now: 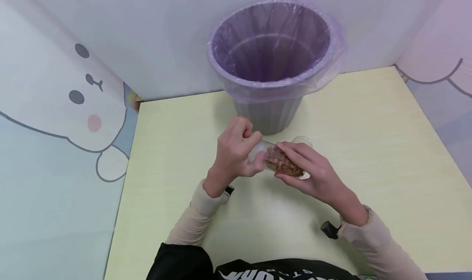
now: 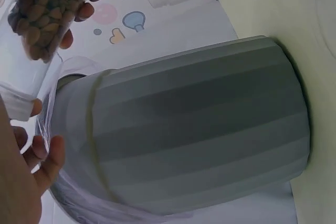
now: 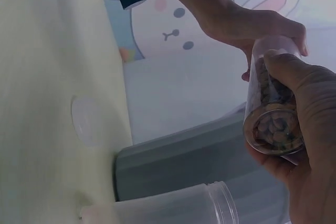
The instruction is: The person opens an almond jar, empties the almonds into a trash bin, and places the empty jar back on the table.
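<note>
My right hand (image 1: pixel 313 169) grips a clear plastic jar (image 1: pixel 284 163) of brown, almond-like nuts, tilted above the table. Through its base in the right wrist view, nuts (image 3: pixel 275 129) show. At the jar's other end, my left hand (image 1: pixel 237 151) curls its fingers and thumb around a whitish lid (image 2: pixel 17 107). Most of that lid is hidden by the hand in the head view. Behind the right hand stands a second clear jar (image 3: pixel 168 208), uncapped, with nothing visible inside. A loose, clear round lid (image 3: pixel 86 121) lies on the table in the right wrist view.
A grey ribbed bin (image 1: pixel 269 112) lined with a thin purple bag (image 1: pixel 332 58) stands at the table's back, just beyond the hands. The pale yellow table (image 1: pixel 387 149) meets a white back wall (image 1: pixel 166 38). Cartoon-printed panels (image 1: pixel 62 95) flank both sides.
</note>
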{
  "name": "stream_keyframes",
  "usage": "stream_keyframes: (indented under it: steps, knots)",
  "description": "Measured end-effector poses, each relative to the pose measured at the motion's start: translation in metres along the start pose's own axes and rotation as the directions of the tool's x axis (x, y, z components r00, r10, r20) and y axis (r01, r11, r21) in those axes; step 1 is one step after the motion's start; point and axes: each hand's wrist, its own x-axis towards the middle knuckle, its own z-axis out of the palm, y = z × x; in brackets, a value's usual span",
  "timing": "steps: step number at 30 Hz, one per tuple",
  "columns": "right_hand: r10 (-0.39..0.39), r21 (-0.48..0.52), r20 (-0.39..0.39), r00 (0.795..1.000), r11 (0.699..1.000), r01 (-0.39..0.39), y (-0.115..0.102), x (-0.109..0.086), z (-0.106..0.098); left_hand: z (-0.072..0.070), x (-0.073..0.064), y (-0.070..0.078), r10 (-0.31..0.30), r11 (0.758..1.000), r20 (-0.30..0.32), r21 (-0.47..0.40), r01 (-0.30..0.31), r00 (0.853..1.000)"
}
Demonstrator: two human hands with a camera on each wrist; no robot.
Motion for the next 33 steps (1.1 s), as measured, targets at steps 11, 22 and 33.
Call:
stream_keyframes:
  steps: [11,22,33]
  knots:
    - [0.201,0.122,0.011,0.980,0.972,-0.201,0.002,-0.007,-0.001,-0.009,-0.002,0.006,-0.094,0.970,0.265,-0.194,0.148,0.960]
    - [0.391,0.277,0.142,0.909,0.866,-0.416,0.003,-0.013,-0.011,-0.025,0.001,0.010,-0.095,0.795,0.425,-0.512,0.325,0.900]
    - [0.368,0.292,0.129,0.921,0.873,-0.390,0.004,-0.014,-0.009,-0.026,-0.011,0.010,-0.151,0.751,0.413,-0.543,0.376,0.898]
